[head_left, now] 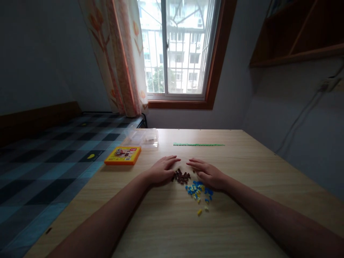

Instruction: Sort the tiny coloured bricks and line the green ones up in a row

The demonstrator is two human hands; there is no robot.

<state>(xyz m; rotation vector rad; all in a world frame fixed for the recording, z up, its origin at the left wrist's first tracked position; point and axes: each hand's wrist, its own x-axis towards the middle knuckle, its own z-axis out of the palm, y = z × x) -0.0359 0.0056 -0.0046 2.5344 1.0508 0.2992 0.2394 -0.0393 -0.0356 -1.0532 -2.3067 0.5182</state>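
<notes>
On the wooden table (161, 225), my left hand (162, 171) rests with its fingers stretched out, at the left edge of a pile of small dark brown bricks (182, 177). My right hand (208, 173) lies opposite, fingers extended toward the left hand, just above a mixed pile of blue and yellow small bricks (199, 190). Its palm partly covers that pile. A lone yellow brick (199, 212) and a pale one (206, 208) lie nearer to me. Beyond both hands runs a long straight row of tiny green pieces (199, 144).
An orange-yellow box (123, 155) with a printed picture sits at the table's left edge. Behind it stands a clear plastic compartment case (143, 138). A bed with a checked cover (72, 154) adjoins on the left. A wooden shelf (298, 53) hangs at the upper right.
</notes>
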